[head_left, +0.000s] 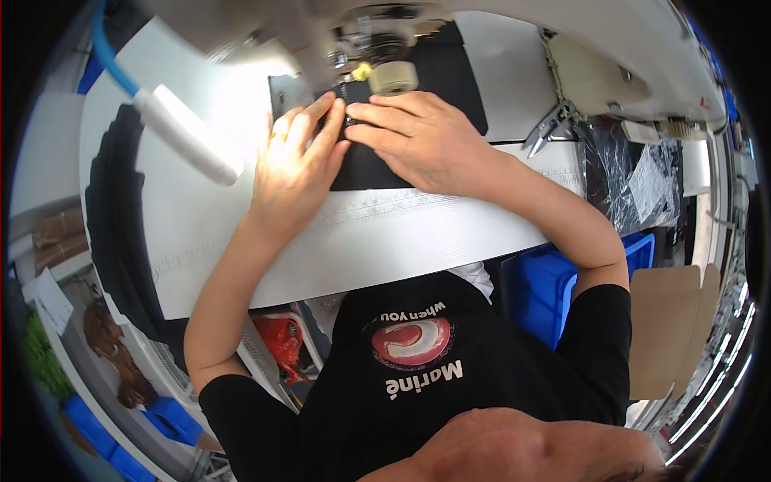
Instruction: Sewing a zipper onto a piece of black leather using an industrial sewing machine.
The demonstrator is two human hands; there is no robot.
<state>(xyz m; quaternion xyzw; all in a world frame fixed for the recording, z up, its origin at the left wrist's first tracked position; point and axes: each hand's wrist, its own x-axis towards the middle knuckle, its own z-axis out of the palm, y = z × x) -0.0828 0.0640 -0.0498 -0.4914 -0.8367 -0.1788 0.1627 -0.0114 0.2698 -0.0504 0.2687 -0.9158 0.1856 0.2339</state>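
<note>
My left hand (299, 161) rests on a black fabric piece (373, 177) under the head of a sewing machine (305, 36), its fingers stretched forward with the tips close to the needle area. My right hand (422, 140) lies on the same fabric just to the right, fingers extended flat and pointing left, their tips near the left hand's. A cream round part (392, 76) and a small yellow piece (361, 72) sit just beyond my fingertips. Both hands hide part of the fabric, and the machine head is partly blurred.
The white tabletop (241, 273) carries a printed ruler, a stack of black fabric (116, 209) at left, thread clippers (546, 131) and a plastic-wrapped package (614, 185) at right. A white lamp (189, 136) hangs left. A blue bin (542, 289) and cardboard (666, 329) are lower right.
</note>
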